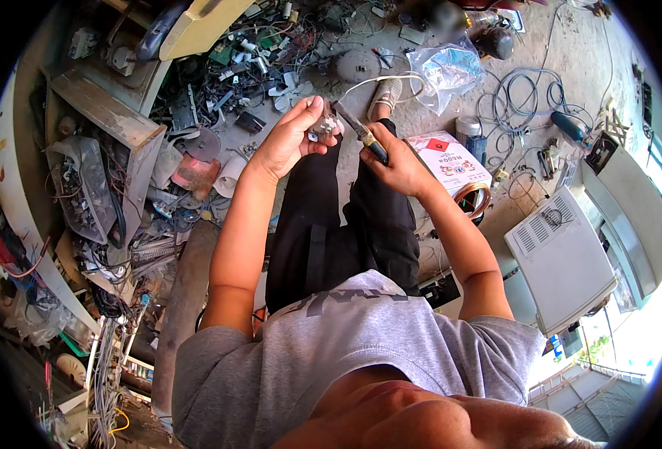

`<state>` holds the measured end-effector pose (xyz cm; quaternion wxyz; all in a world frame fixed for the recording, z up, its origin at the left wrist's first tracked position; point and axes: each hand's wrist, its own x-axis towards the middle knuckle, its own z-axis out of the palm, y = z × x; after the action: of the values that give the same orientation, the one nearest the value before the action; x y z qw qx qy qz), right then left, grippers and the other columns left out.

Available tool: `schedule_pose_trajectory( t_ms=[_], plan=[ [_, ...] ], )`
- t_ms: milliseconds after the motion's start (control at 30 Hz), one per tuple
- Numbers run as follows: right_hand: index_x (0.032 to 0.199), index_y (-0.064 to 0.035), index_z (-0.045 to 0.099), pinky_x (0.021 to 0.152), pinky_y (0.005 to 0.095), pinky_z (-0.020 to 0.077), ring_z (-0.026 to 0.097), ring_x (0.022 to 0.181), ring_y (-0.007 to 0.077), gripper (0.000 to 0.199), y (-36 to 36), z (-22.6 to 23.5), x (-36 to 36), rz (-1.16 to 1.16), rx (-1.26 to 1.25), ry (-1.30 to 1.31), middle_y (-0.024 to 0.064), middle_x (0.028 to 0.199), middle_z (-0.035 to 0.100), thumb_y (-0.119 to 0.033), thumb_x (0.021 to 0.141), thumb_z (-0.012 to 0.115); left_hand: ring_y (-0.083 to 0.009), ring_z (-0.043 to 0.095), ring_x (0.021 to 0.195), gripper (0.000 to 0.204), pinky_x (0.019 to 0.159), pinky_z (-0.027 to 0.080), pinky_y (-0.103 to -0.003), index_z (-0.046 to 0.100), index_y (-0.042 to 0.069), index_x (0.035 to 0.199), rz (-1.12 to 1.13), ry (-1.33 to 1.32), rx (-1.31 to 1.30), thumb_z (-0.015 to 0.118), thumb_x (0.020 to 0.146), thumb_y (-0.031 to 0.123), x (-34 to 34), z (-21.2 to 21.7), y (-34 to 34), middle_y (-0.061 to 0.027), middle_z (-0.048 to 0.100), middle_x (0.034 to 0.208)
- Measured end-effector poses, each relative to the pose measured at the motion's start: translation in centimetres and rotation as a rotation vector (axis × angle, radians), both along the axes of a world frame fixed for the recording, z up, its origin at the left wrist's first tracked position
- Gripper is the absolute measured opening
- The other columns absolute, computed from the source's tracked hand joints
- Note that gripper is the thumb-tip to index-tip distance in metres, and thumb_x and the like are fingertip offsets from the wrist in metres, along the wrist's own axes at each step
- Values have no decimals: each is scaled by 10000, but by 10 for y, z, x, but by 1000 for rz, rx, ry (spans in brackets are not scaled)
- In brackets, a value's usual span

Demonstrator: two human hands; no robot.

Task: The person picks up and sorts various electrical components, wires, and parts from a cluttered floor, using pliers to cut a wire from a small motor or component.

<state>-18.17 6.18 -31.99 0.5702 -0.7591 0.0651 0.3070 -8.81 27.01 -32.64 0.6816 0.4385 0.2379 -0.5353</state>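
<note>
My left hand (287,141) is raised over my lap, its fingers closed round a small silvery metal part (323,130). A knife-like tool (353,122) with a flat greyish blade and a black and yellow handle sits in my right hand (400,163). Its blade points up and left, its tip close to the metal part; I cannot tell whether they touch. A thin white cable (380,78) curves away beside the part and the tip toward a clear plastic bag (445,72) on the floor.
A heap of electronic scrap (245,63) covers the floor ahead to the left. On the right are a white printed box (445,153), coiled grey hose (507,97) and a white vented appliance casing (559,254). Wooden shelving (106,112) with loose parts stands on the left.
</note>
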Motion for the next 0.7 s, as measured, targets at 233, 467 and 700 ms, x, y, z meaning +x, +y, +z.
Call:
schedule_pose_trajectory(
  t_ms=[233, 467, 700],
  plan=[
    [1076, -30, 464, 761, 437, 455, 559, 913, 409, 316, 11, -17, -7, -64, -262, -125, 200, 960, 550, -34, 782, 577, -120, 616, 681, 322, 543, 471, -215, 481, 115, 1048, 94, -24, 126, 504, 935, 416, -8, -11, -6, -42, 612, 866],
    [1069, -35, 461, 730, 465, 467, 559, 897, 410, 352, 14, -19, -1, 7, -557, -208, 204, 968, 555, -12, 736, 573, -133, 624, 659, 330, 497, 459, -203, 433, 121, 1038, 268, 11, 249, 526, 924, 416, -24, -26, -19, -26, 572, 881],
    [1039, -37, 482, 762, 284, 404, 451, 802, 138, 225, 2, -12, -1, -55, 359, 236, 28, 869, 474, -151, 880, 595, -122, 613, 725, 337, 588, 451, -217, 434, 134, 1068, 80, -85, 11, 486, 938, 440, -7, -16, 1, -27, 594, 875]
  ],
)
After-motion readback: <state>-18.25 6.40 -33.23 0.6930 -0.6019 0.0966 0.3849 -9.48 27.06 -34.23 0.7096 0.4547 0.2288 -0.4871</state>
